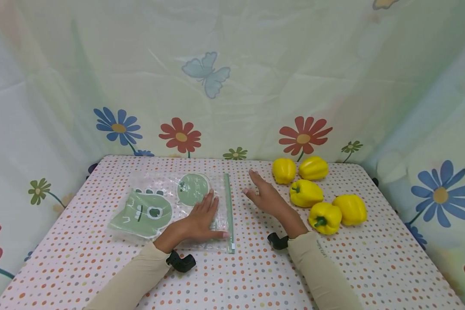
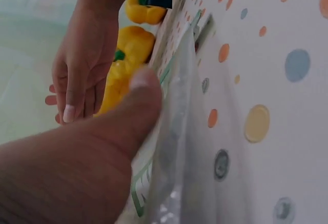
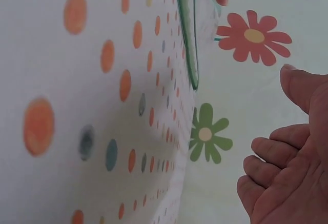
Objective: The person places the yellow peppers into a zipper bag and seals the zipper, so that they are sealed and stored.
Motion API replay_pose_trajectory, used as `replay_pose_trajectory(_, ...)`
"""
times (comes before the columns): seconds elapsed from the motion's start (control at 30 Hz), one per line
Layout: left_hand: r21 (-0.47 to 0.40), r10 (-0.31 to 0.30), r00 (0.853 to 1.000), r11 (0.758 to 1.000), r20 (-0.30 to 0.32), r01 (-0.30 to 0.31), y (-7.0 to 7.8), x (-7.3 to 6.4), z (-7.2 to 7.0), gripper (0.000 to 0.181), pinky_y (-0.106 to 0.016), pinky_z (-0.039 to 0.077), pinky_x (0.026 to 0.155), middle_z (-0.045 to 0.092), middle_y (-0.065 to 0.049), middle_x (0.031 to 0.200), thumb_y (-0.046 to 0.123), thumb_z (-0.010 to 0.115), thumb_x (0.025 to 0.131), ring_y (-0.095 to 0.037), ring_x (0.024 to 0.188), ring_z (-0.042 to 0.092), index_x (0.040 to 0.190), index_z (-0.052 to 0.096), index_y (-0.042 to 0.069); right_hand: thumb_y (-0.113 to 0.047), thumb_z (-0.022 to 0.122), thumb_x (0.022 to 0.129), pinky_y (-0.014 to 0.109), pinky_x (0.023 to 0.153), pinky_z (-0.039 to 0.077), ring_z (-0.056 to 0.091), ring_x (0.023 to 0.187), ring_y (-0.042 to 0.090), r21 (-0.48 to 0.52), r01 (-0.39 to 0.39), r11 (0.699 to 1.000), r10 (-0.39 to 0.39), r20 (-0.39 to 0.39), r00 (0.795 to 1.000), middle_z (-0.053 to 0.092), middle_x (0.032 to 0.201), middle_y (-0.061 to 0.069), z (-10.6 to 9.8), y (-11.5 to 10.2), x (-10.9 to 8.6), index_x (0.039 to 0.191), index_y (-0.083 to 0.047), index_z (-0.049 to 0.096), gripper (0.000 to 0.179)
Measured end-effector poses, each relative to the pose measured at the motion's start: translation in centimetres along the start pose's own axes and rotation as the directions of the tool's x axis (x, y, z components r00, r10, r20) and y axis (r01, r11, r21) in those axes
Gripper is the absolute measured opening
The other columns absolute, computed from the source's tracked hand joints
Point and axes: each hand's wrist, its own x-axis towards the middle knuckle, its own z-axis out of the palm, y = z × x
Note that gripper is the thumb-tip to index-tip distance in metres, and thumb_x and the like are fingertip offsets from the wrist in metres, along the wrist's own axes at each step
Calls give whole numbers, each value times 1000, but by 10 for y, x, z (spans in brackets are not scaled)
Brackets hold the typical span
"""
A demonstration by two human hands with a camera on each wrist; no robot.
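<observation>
Clear-green plastic bag (image 1: 149,215), toward dotted table's (image 1: 73,245) left edge, pressed by straight-fingered left hand (image 1: 200,220).
Even pressure advised; right hand (image 1: 268,198) empty, unclenched.

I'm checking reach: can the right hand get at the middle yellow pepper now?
Probably yes: the right hand looks empty, and the middle yellow pepper lies to its right, with nothing visible between them.

No text can be read: small marks (image 1: 183,186) on the bag (image 1: 164,211) under the left hand (image 1: 201,220) and on the sleeve (image 1: 321,271) behind the right hand (image 1: 270,199) are illegible
</observation>
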Motion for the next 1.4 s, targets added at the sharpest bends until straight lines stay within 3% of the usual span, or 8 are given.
replay_pose_trajectory(0.17, 23, -7, 1000, 1000, 16, 7, -2, -1, 2, 107, -51, 5, 114, -11, -21, 159, 60, 59, 86, -33, 146, -9, 153, 7, -5, -30, 50, 101, 47, 114, 18, 13, 146, 28, 0, -24, 1000, 24, 47, 999, 18, 159, 17, 6, 0, 0, 154, -1, 18, 68)
replay_pose_trajectory(0.4, 20, -29, 999, 999, 45, 28, -2, -1, 4, 99, -52, -3, 114, -10, -17, 160, 59, 53, 91, -31, 145, -13, 154, 8, -1, -29, 51, 101, 49, 112, 21, 22, 144, 31, 15, -45, 999, 43, 102, 994, 22, 157, 19, 6, -3, -6, 154, -2, 22, 66)
replay_pose_trajectory(0.7, -3, 3, 1000, 1000, 5, -3, 2, -5, 5, 74, -53, -2, 113, -4, -20, 160, 41, 40, 102, -33, 146, -9, 153, 11, -5, -24, 53, 100, 48, 112, 23, 24, 143, 31, 42, -48, 998, 41, 151, 988, 27, 155, 19, 11, -7, -9, 151, -2, 30, 60)
replay_pose_trajectory(0.93, -22, 18, 999, 1000, -46, -19, -1, -5, 10, 70, -53, -2, 114, 1, -20, 160, 38, 36, 104, -33, 146, -5, 153, 11, -5, -21, 56, 99, 47, 112, 24, 25, 142, 30, 33, 45, 998, -51, 209, 977, 32, 153, 18, 23, -13, -6, 149, 1, 35, 58)
replay_pose_trajectory(1.2, -47, 66, 997, 997, -51, -68, 1, -4, 13, 71, -53, -3, 113, 1, -21, 160, 38, 36, 104, -34, 146, -5, 152, 11, -7, -18, 58, 98, 43, 111, 26, 29, 141, 27, 31, 109, 994, -113, 237, 965, 36, 151, 16, 31, -17, -6, 147, 0, 39, 56)
replay_pose_trajectory(1.4, -59, 95, 994, 993, -56, -98, 4, -6, 13, 72, -52, -5, 113, -1, -22, 160, 37, 38, 103, -33, 146, -6, 152, 7, -7, -15, 60, 96, 41, 108, 33, 41, 135, 27, -16, 115, 993, -109, 197, 974, 49, 142, 14, 34, -23, -8, 138, -1, 52, 45)
